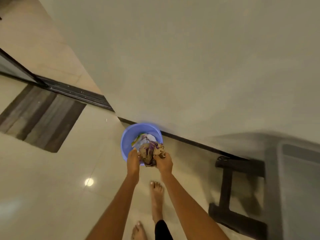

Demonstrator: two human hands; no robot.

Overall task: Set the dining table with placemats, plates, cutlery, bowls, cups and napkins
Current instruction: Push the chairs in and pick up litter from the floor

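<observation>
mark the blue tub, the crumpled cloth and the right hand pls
blue tub (127,138): head view, bare inner wall at left.
crumpled cloth (149,153): head view, middle of the bunch.
right hand (163,162): head view, back of hand.

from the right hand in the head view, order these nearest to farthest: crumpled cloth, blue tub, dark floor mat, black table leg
1. crumpled cloth: gripped by the right hand.
2. blue tub: just beyond, left hand on its rim.
3. black table leg: to the right.
4. dark floor mat: far left.

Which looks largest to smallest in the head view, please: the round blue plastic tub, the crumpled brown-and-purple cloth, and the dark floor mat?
1. Dark floor mat
2. Round blue plastic tub
3. Crumpled brown-and-purple cloth

The tub is held nearer the camera, yet the mat looks clearly larger.
</observation>
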